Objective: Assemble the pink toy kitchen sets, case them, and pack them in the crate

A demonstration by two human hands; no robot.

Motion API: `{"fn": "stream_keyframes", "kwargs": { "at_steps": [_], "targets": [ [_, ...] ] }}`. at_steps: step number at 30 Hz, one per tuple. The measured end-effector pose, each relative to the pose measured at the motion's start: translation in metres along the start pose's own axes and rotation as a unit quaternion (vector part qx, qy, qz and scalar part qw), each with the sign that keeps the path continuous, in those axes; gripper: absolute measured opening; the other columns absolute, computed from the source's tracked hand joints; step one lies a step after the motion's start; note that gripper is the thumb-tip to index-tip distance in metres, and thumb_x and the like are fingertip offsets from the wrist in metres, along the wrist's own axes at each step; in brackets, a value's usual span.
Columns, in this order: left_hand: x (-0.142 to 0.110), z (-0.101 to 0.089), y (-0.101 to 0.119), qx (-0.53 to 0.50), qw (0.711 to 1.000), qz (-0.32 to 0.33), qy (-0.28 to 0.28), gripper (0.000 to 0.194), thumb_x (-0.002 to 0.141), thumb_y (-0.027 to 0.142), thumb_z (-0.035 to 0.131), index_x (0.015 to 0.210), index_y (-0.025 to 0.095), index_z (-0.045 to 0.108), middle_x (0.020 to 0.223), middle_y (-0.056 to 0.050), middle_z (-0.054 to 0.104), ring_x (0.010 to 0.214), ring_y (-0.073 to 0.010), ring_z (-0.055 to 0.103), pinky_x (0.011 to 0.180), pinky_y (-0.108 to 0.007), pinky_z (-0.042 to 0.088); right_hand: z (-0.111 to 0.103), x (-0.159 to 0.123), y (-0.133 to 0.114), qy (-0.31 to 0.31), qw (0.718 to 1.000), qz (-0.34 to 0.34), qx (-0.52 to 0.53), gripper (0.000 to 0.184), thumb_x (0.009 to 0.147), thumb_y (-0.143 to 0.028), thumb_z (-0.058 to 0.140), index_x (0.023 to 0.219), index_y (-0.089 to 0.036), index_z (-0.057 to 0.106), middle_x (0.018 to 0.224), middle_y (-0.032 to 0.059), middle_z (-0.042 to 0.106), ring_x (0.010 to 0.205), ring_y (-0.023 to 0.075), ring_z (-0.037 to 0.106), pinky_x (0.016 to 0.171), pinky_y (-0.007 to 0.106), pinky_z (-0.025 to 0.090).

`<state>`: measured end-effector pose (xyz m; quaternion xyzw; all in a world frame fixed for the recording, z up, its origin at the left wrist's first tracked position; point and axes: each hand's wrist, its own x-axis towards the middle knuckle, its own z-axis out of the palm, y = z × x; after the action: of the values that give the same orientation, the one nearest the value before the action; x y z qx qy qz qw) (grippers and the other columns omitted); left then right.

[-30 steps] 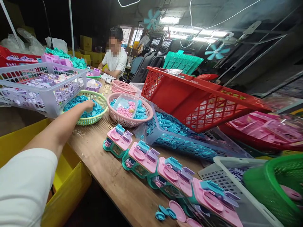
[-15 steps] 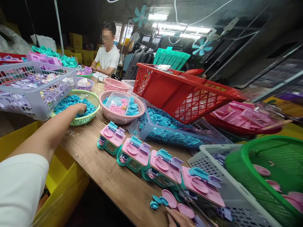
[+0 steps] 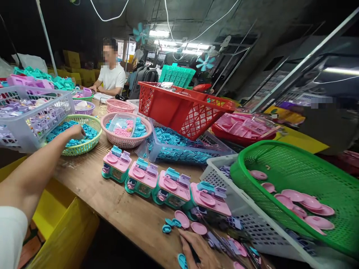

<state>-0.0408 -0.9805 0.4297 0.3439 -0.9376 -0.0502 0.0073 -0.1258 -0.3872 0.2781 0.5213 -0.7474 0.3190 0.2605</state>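
My left hand (image 3: 75,132) reaches into a yellow-green basket (image 3: 97,125) of small blue plastic pieces (image 3: 67,130). Its fingers curl down among the pieces, and whatever they grip is hidden. My right hand (image 3: 200,252) is at the bottom edge with bent fingers around something dark that I cannot make out. Near its fingertips lie two pink toy plates (image 3: 182,219) and several small round blue pieces (image 3: 167,228); another blue piece (image 3: 182,260) lies beside the hand. Several pink-and-teal toy kitchen units (image 3: 141,179) stand in a slanting row, topped with pink, blue and purple parts.
A pink basket (image 3: 106,129) and a clear crate (image 3: 153,149) hold blue parts; a red basket (image 3: 168,108) rests tilted on the crate. On the right, a green basket (image 3: 238,164) holds pink plates above a white crate (image 3: 213,164). A person (image 3: 112,76) in white sits behind.
The view has turned to the right, so the scene sits further left and more of the green basket shows. My left hand stays in the basket; more of my right hand is visible.
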Motion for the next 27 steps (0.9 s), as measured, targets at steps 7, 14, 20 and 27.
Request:
{"fn": "stream_keyframes", "kwargs": {
  "at_steps": [7,14,20,27],
  "targets": [
    [-0.083,-0.013,0.091,-0.454,0.889,0.058,-0.033,0.061,0.062,0.054,0.088,0.109,0.016,0.078,0.092,-0.009,0.078,0.086,-0.0221,0.069,0.080,-0.035,0.057,-0.004,0.009,-0.016,0.040,0.997,0.060,0.037,0.017,0.097,-0.016,0.058,0.102,-0.020,0.073,0.090,0.0050,0.077,0.082,0.0184,0.076,0.078,0.028,0.062],
    [-0.185,0.095,0.229,-0.460,0.783,0.223,-0.354,0.041,0.065,0.046,0.081,0.094,0.017,0.078,0.079,-0.005,0.074,0.073,-0.0193,0.067,0.069,-0.031,0.056,-0.016,0.007,-0.027,0.027,0.987,0.141,0.066,0.019,0.097,-0.014,0.056,0.105,-0.020,0.072,0.094,0.0071,0.076,0.090,0.0200,0.074,0.083,0.033,0.061],
    [-0.211,0.138,0.268,-0.404,0.808,0.314,-0.294,0.043,0.079,0.038,0.062,0.117,0.019,0.072,0.102,-0.008,0.074,0.087,-0.0219,0.069,0.077,-0.033,0.057,-0.018,-0.001,-0.021,0.025,0.979,0.187,0.081,0.019,0.098,-0.019,0.054,0.104,-0.021,0.072,0.095,0.0072,0.076,0.091,0.0196,0.073,0.084,0.034,0.060],
    [-0.221,0.091,0.243,-0.362,0.852,0.302,-0.228,0.047,0.075,0.060,0.065,0.105,0.025,0.074,0.108,-0.010,0.071,0.087,-0.0216,0.070,0.068,-0.028,0.058,-0.022,0.002,-0.020,0.049,0.971,0.220,0.080,0.021,0.099,-0.021,0.052,0.103,-0.022,0.073,0.097,0.0073,0.076,0.094,0.0203,0.071,0.088,0.036,0.059]
  ]
}}
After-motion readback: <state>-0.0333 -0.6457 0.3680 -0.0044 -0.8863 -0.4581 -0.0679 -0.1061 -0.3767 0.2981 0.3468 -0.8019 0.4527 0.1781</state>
